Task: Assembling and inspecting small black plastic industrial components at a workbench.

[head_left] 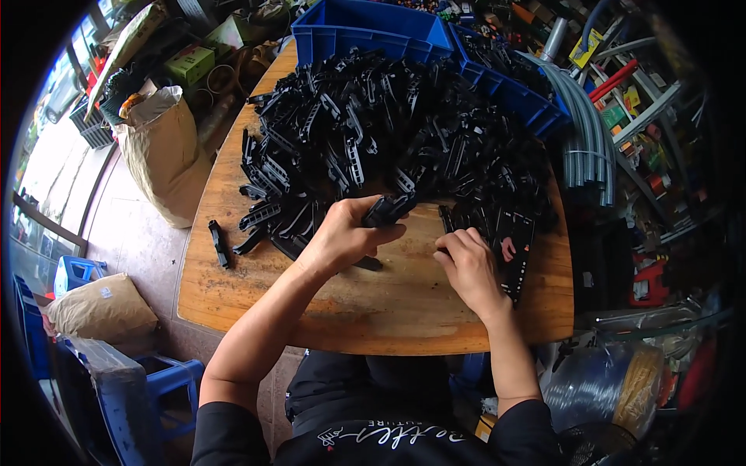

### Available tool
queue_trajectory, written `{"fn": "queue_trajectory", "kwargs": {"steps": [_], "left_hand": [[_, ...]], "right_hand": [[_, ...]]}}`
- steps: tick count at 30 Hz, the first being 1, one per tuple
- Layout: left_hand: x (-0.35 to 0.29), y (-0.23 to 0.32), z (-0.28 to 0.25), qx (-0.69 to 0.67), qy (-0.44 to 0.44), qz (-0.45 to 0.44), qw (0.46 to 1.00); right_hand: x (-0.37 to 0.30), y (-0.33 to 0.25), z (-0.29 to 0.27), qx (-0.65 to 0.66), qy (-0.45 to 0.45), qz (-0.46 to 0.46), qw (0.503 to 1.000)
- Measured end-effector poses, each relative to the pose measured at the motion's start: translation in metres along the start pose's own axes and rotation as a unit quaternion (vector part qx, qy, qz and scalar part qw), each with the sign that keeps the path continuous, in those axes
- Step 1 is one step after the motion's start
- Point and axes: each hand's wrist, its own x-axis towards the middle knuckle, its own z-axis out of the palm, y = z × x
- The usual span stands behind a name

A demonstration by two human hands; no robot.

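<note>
Hands, two: left hand (pixel 347 234) closed around black moulded-plastic piece (pixel 386 211) (one or several, cannot tell), above brown wooden worktop (pixel 388 307); right hand (pixel 472 270) half curled beside heap of elongated black plastic parts (pixel 435 140), any hold cannot be told. Heap: one, contents uncountable. Detached black plastic bar (pixel 218 244): one, at left. Blue plastic crates (pixel 373 46): two, at far side.

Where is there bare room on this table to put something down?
Bare wood lies between the left hand and the right hand, and along the near edge of the table. Beyond the hands, black parts crowd up to the blue bin.
</note>
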Motion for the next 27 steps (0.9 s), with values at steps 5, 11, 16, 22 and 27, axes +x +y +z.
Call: {"fn": "queue_trajectory", "kwargs": {"steps": [5, 11, 16, 22, 27], "left_hand": [[-0.003, -0.006, 0.005, -0.190, -0.015, -0.044, 0.981], [-0.008, 0.001, 0.013, -0.114, -0.034, -0.033, 0.992], [-0.012, 0.001, 0.012, 0.042, -0.033, 0.137, 0.989], [-0.010, -0.002, 0.015, 0.060, -0.004, 0.140, 0.988], [-0.010, -0.003, 0.017, 0.114, -0.006, 0.186, 0.976]], "right_hand": [[0.017, -0.017, -0.010, 0.267, 0.063, 0.058, 0.960], [0.034, -0.026, -0.021, 0.357, 0.162, -0.038, 0.919], [0.028, -0.026, -0.008, 0.388, 0.194, -0.037, 0.900], [0.028, -0.024, -0.004, 0.391, 0.179, -0.064, 0.900], [0.026, -0.016, -0.003, 0.361, 0.170, -0.065, 0.915]]}}
